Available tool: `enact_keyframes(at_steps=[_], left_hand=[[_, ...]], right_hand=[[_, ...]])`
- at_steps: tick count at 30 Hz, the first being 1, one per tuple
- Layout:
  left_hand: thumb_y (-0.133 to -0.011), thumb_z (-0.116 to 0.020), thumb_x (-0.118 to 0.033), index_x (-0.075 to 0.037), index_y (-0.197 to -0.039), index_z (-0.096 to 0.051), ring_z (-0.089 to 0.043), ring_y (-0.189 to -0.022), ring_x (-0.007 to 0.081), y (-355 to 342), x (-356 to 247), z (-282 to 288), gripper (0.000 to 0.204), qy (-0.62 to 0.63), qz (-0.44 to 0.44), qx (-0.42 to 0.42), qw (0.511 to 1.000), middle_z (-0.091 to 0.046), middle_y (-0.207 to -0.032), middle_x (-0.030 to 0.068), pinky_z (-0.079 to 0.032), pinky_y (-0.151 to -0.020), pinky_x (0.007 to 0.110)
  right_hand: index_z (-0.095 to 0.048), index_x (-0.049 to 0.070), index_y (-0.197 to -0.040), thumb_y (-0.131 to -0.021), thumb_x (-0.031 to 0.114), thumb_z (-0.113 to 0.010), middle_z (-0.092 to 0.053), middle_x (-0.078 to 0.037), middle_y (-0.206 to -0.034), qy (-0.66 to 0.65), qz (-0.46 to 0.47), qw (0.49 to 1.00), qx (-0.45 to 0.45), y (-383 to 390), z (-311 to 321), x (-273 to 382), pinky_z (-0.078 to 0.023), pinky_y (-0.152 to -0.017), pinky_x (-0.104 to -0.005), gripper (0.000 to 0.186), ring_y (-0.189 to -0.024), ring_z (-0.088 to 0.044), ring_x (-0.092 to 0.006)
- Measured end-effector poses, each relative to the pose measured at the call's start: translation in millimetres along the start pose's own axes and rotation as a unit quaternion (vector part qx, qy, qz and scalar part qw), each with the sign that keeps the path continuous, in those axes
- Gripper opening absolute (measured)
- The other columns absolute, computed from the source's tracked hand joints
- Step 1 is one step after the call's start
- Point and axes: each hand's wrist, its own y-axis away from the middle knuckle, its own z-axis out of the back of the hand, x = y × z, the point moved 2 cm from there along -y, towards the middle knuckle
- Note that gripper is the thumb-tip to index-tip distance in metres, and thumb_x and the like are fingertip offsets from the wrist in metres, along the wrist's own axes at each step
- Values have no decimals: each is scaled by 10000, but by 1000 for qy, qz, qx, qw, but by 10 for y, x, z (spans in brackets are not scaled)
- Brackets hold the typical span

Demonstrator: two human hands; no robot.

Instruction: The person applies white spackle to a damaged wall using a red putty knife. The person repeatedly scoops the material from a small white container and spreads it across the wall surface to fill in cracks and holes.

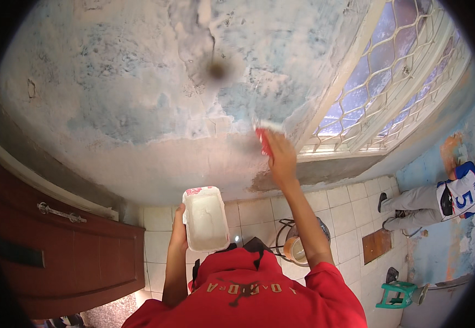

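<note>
My left hand (179,228) grips the side of a white rectangular tub (223,210), held out in front of my body. A smooth off-white paste (207,218) lies in it, and pinkish-red marks show on its far rim. My right hand (282,156) is raised to the wall, its fingers closed round a red putty scraper (263,142) with white along its far edge. The scraper is at the wall surface, slightly blurred. Around it, the wall (155,112) is patchy, with white smears over worn blue paint and a crack higher up.
A grilled window (374,76) stands right of my right hand. At left is a brown door (84,246) with a bolt. Behind my right arm, a round container (296,249) stands by a dark-framed stool. At far right, another person (439,205) faces a peeling wall near a green stool (397,295).
</note>
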Motion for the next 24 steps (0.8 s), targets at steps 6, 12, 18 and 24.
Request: enact_keyframes(at_steps=[6, 12, 18, 24], left_hand=[[-1017, -487, -560, -12, -1407, -542, -652, -1166, 263, 34, 96, 12, 675, 2, 32, 27, 999, -653, -1295, 148, -532, -984, 417], [-1021, -480, -550, -11, -1419, -534, -628, -1215, 260, 3, 153, -8, 672, -5, 9, 26, 1000, -645, -1315, 144, -510, -1012, 414], [-1021, -484, -546, -9, -1435, -520, -615, -1231, 254, 54, 136, 91, 679, -8, -6, 6, 1000, -629, -1336, 143, -504, -1020, 412], [-1021, -488, -536, 0, -1447, -505, -602, -1254, 275, 79, 121, 117, 685, -7, 6, 8, 1000, -607, -1357, 161, -504, -1028, 424]], right_hand=[[-524, 77, -1484, -893, 25, -562, -571, -137, -1446, 81, 60, 987, -129, -990, 288, 291, -401, -1097, -520, 595, -1293, -545, -361], [-494, 78, -1509, -940, 80, -507, -503, -151, -1533, 84, 50, 994, 40, 99, -645, -46, -334, -1163, -553, 569, -1376, -484, -369], [-534, 83, -1478, -874, 6, -560, -585, -164, -1442, 40, 49, 998, 8, -130, -86, 201, -407, -1114, -514, 610, -1298, -567, -340], [-564, 17, -1424, -854, -35, -559, -621, -179, -1381, 73, 108, 985, -114, -1388, 600, 447, -446, -1063, -478, 572, -1242, -595, -382]])
